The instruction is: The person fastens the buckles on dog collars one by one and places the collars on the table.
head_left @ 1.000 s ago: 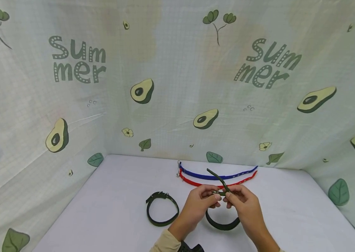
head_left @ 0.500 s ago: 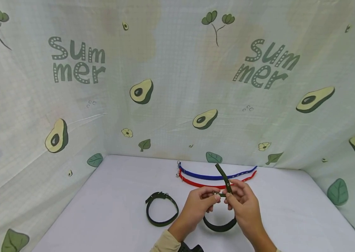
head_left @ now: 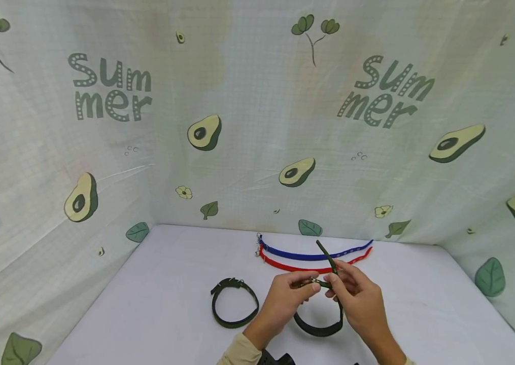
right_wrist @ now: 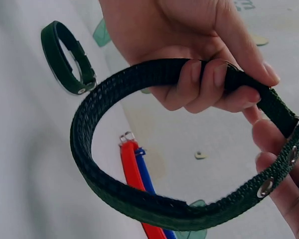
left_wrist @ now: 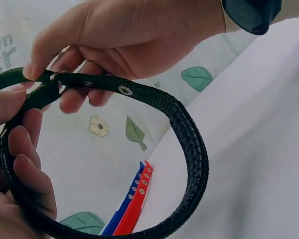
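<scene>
My two hands hold a dark green webbing collar [head_left: 318,332] just above the white table. The left hand [head_left: 310,290] pinches its metal buckle [left_wrist: 55,77] between thumb and forefinger. My right hand [head_left: 332,285] has its fingers curled round the strap [right_wrist: 114,194] beside the buckle. The strap's free tail [head_left: 324,253] sticks up past my right fingers. Below the hands the collar hangs in a loop [left_wrist: 189,144], with metal eyelets along the strap.
A second dark collar [head_left: 234,324], buckled into a ring, lies on the table [head_left: 157,304] to the left. A blue collar [head_left: 312,256] and a red one [head_left: 294,266] lie stretched out side by side behind my hands. Avocado-print cloth walls the table on three sides.
The strap's free tail has swung from leaning up-left to pointing more upright and to the right. Both hands keep their hold at the buckle and have barely shifted.
</scene>
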`<move>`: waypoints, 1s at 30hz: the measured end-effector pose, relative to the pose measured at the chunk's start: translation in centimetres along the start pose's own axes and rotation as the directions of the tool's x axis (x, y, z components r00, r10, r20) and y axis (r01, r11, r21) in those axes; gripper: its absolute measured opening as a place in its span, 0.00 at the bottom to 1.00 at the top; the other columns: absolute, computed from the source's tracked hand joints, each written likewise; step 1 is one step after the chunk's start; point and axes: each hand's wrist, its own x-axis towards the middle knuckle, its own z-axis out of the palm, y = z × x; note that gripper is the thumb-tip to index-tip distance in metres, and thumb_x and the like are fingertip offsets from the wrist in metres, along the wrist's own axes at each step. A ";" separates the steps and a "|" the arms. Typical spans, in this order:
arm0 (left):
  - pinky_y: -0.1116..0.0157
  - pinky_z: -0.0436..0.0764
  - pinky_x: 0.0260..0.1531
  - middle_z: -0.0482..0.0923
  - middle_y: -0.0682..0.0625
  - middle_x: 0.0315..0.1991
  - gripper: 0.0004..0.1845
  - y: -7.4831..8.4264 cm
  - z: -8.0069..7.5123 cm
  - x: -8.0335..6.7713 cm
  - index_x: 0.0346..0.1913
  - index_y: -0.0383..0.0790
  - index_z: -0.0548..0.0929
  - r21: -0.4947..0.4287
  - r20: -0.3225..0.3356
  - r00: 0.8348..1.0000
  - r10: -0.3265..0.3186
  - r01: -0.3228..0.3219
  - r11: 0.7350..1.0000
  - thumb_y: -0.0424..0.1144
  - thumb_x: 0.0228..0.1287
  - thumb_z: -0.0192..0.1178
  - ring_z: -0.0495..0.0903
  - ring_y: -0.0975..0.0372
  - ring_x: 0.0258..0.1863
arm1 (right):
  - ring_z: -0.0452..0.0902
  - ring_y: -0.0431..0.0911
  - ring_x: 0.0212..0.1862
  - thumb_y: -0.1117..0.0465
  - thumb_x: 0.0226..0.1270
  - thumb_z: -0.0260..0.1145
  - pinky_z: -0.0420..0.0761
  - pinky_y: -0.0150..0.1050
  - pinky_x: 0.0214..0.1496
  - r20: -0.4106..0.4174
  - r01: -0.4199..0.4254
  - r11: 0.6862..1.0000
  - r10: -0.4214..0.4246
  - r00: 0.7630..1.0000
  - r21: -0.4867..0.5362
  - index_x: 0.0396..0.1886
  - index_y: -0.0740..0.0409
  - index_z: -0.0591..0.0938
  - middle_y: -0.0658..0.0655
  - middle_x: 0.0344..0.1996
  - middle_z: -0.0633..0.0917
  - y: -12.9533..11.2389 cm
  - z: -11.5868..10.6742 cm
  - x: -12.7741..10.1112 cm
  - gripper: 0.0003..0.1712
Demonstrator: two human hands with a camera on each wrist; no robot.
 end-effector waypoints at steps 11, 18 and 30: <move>0.68 0.81 0.47 0.87 0.50 0.44 0.12 0.4 0.0 0.0 0.49 0.42 0.89 -0.031 -0.010 0.998 0.062 -0.062 0.998 0.40 0.64 0.70 0.84 0.62 0.44 | 0.87 0.43 0.31 0.78 0.65 0.65 0.84 0.40 0.25 0.068 0.131 0.989 -0.135 0.989 0.063 0.63 0.61 0.80 0.60 0.41 0.87 0.4 -0.5 0.1 0.27; 0.67 0.81 0.49 0.87 0.49 0.44 0.13 0.2 0.1 -0.2 0.50 0.40 0.88 -0.048 -0.037 0.994 0.103 -0.105 0.993 0.38 0.64 0.69 0.84 0.61 0.46 | 0.86 0.42 0.37 0.83 0.62 0.63 0.85 0.41 0.26 0.086 0.211 0.975 -0.216 0.973 0.061 0.63 0.63 0.80 0.60 0.40 0.86 0.3 -0.7 0.3 0.29; 0.66 0.81 0.51 0.85 0.47 0.48 0.15 0.4 0.2 -0.3 0.51 0.37 0.87 -0.079 -0.057 0.998 0.039 -0.043 0.996 0.40 0.65 0.69 0.82 0.58 0.49 | 0.84 0.43 0.35 0.86 0.63 0.57 0.85 0.39 0.27 0.024 0.232 0.971 -0.234 0.972 0.055 0.61 0.65 0.80 0.59 0.36 0.82 0.4 -0.6 0.2 0.29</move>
